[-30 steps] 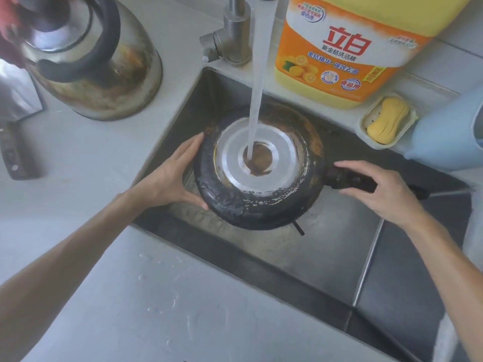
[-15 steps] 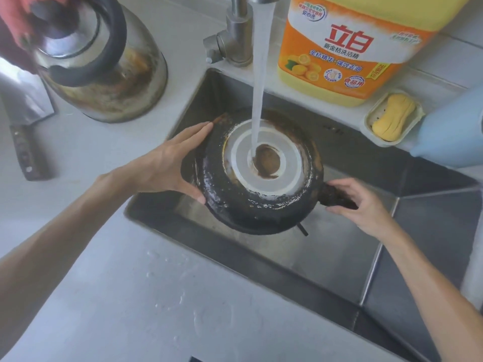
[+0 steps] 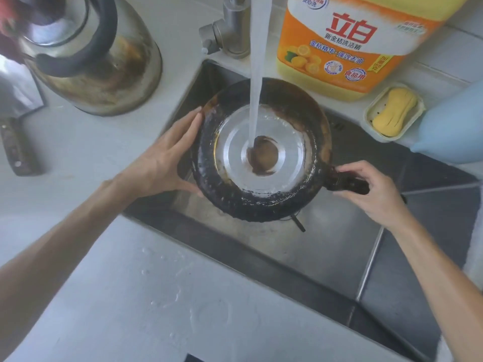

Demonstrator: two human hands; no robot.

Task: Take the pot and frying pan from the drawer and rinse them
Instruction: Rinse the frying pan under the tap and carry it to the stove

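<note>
A blackened frying pan point(image 3: 261, 202) is held upside down over the steel sink point(image 3: 339, 252), its silvery base disc facing up. Water from the tap point(image 3: 230, 30) falls onto the brown centre of that base. My left hand point(image 3: 167, 158) grips the pan's left rim, fingers spread against the side. My right hand point(image 3: 376, 192) is closed around the black handle at the pan's right. No pot is visible.
A stained metal kettle point(image 3: 104, 64) stands on the counter at the left, beside a cleaver point(image 3: 15, 121). Behind the sink are a large orange detergent bottle point(image 3: 347, 45), a yellow soap in a dish point(image 3: 394, 111) and a pale blue container point(image 3: 454, 124).
The pan has stayed under the stream while tilting slightly. My right hand has slid along the handle toward the pan body. My left hand has kept its hold on the rim.
</note>
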